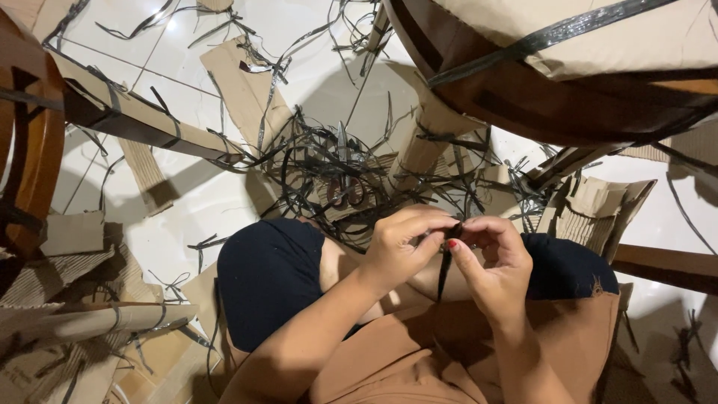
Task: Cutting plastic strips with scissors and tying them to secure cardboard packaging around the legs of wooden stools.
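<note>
- While both hands meet over the lap, the left hand (400,247) and the right hand (490,258) pinch one black strap (444,271) between fingertips — neither is spread, and neither presses flat against the other.
- The strap sits at the top of the pinch and hangs down between the wrists, over the knees; its lower end is hard to follow against the dark cloth.
- I judge it light and thin — it dangles without dragging the fingers down.
- It looks like flat plastic banding: bendy along its length, a bit springy, likely slick on its face, with cut edges that may be sharp.
- Best hold, I think, is on the flat faces near the end, thumb against forefinger, rather than on the edges.
- Not fragile; it would kink sooner than break.
- Counts: two hands, one strap in them.
- One pair of scissors (345,183) lies on the floor just ahead of the knees, in a tangle of loose straps (314,161) too knotted to count.
- Cardboard scraps (247,90) lie about the pale floor (187,202), more than six, some banded.
- Two pieces of dark wooden furniture show: one at the upper right (538,97), wrapped in cardboard, and one at the left edge (30,150).
</note>
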